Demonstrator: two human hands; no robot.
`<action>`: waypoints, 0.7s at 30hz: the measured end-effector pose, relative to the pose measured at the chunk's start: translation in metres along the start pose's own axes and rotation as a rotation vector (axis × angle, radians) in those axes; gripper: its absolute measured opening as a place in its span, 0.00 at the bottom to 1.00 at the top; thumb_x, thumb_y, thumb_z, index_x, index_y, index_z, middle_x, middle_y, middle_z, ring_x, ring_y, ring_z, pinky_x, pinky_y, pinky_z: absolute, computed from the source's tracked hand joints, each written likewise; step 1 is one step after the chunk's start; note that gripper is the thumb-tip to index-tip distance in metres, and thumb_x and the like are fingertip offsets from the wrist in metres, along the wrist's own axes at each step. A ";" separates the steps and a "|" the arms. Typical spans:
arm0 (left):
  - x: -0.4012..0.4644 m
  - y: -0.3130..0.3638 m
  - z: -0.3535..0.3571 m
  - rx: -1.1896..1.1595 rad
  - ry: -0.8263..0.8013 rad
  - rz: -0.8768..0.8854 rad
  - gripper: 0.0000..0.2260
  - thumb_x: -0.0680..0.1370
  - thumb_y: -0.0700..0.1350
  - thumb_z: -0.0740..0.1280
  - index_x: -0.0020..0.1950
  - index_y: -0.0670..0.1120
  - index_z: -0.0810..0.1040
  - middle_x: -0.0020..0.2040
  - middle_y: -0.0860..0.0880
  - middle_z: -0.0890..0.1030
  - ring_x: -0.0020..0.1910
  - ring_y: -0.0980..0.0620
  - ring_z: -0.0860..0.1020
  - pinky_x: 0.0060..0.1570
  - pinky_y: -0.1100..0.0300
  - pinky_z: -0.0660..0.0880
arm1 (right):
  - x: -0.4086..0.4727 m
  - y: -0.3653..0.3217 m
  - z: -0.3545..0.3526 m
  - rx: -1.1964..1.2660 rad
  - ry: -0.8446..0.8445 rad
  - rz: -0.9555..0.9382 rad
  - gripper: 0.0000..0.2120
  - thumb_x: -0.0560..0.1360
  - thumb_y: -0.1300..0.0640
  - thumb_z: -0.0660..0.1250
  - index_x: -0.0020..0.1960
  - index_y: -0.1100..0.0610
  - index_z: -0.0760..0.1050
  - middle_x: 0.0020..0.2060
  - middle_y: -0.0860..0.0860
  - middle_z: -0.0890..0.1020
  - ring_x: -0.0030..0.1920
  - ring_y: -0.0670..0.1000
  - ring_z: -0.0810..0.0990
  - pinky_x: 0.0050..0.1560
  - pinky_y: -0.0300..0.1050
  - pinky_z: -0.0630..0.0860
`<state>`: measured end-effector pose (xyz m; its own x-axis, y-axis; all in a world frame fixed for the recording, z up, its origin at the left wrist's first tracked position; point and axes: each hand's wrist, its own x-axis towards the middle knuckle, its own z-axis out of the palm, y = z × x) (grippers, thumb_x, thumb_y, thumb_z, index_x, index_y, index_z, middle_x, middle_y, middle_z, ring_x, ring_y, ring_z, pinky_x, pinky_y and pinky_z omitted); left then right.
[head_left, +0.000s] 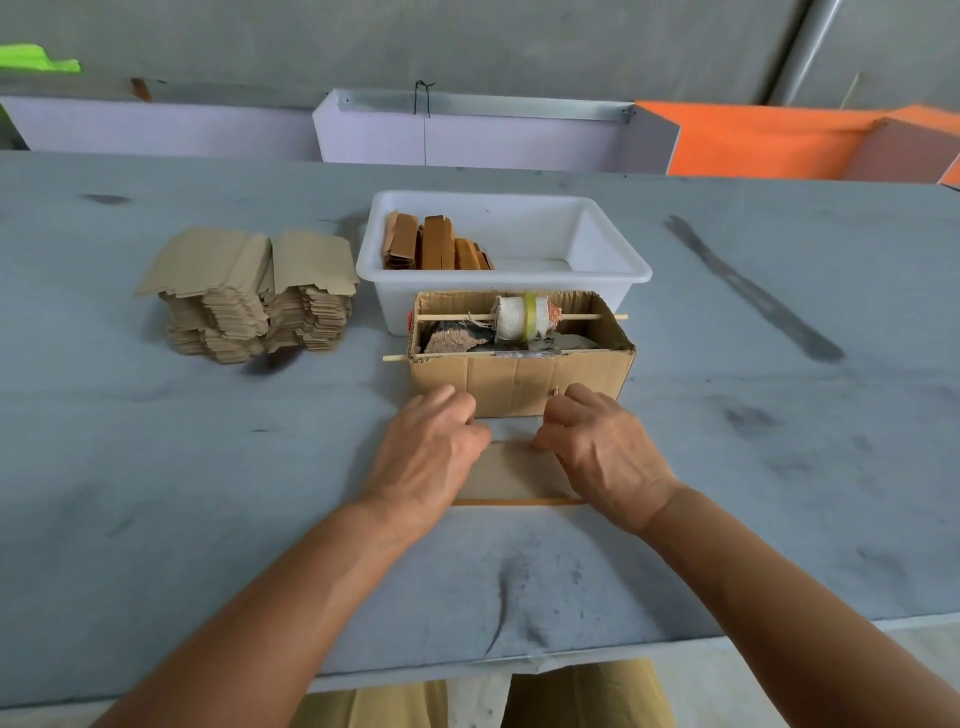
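1. The bare left hand (431, 452) and the bare right hand (602, 452) show raised tendons and veins across their backs.
2. The bare left forearm (291, 597) and the bare right forearm (779, 587) are uncovered from the wrist to the near edge of view, with faint tendon lines along them.
3. Mustard-tan cloth trousers (587, 696) show at the very near edge, one leg left and one leg right of centre.

Grey table (156, 467), grey wall (467, 41)
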<state>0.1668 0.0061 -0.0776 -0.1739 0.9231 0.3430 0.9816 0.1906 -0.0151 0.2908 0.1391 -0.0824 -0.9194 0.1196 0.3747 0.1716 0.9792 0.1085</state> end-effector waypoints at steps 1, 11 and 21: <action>0.001 0.000 -0.001 0.016 -0.005 0.014 0.05 0.57 0.33 0.71 0.25 0.41 0.77 0.27 0.45 0.72 0.29 0.46 0.75 0.25 0.61 0.69 | 0.001 0.000 0.000 -0.010 -0.005 -0.015 0.12 0.56 0.74 0.76 0.30 0.59 0.80 0.27 0.53 0.76 0.29 0.54 0.74 0.24 0.44 0.73; 0.000 -0.002 0.005 0.170 -0.201 -0.023 0.11 0.74 0.36 0.64 0.52 0.47 0.80 0.49 0.49 0.73 0.54 0.49 0.70 0.43 0.59 0.60 | -0.002 -0.004 -0.002 -0.071 -0.232 -0.040 0.12 0.71 0.69 0.65 0.47 0.56 0.82 0.41 0.52 0.77 0.42 0.53 0.73 0.41 0.43 0.71; 0.002 0.020 0.006 0.116 -0.248 -0.165 0.17 0.80 0.40 0.54 0.67 0.50 0.71 0.53 0.46 0.68 0.55 0.44 0.67 0.47 0.54 0.57 | -0.012 -0.019 0.004 -0.027 -0.234 0.151 0.23 0.72 0.67 0.52 0.63 0.55 0.72 0.49 0.54 0.74 0.47 0.55 0.71 0.47 0.46 0.67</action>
<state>0.1856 0.0133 -0.0827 -0.3585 0.9270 0.1102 0.9252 0.3685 -0.0900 0.2970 0.1199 -0.0930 -0.9388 0.3017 0.1662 0.3196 0.9430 0.0932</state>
